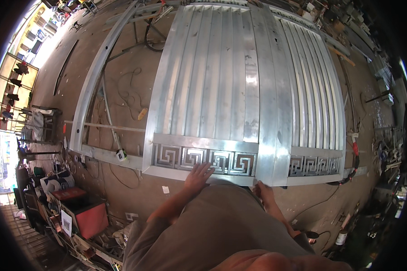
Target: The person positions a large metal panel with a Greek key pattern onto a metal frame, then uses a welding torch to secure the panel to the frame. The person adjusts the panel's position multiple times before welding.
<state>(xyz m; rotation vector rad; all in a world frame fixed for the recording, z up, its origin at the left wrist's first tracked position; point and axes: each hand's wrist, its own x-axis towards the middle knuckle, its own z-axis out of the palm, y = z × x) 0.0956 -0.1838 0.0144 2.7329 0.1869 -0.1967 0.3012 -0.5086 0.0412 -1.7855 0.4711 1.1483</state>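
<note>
metal panel (230, 90) lies flat, apparently on supporting frame (106, 155); left hand (199, 177) spread loosely over key-patterned strip (207, 156), perhaps steadying; right hand (263, 191) curled at near rail (239, 180), cannot tell whether gripping anything

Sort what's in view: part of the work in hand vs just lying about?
In hand:
- slatted metal panel: left hand on its key-pattern strip, right hand at its lower edge
- probably the metal frame at left

Apparently lying about:
- red box
- white scrap
- small yellowish piece
</note>
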